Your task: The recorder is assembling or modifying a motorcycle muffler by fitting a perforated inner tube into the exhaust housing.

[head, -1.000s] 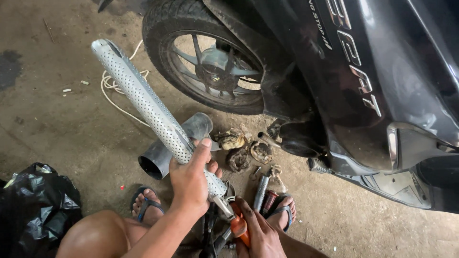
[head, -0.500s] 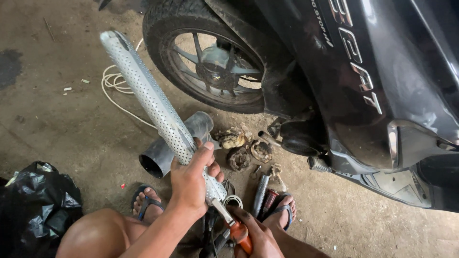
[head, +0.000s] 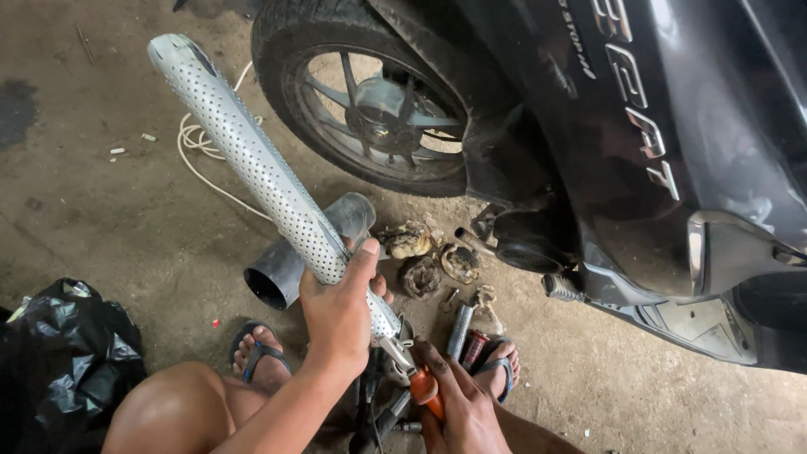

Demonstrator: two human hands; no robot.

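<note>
The perforated tube [head: 252, 160] has tilted slightly. The left hand [head: 340, 307] grips it; the right hand [head: 458, 403] grips an orange-handled tool [head: 424, 388]. A black bag [head: 63, 353] lies crumpled on the floor [head: 101, 219].

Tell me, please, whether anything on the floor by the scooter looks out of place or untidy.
Yes. Rusty, crumbling parts lie scattered on the concrete beside the rear wheel, a loose white cord trails behind the perforated tube, and tools lie by the sandalled feet.
</note>
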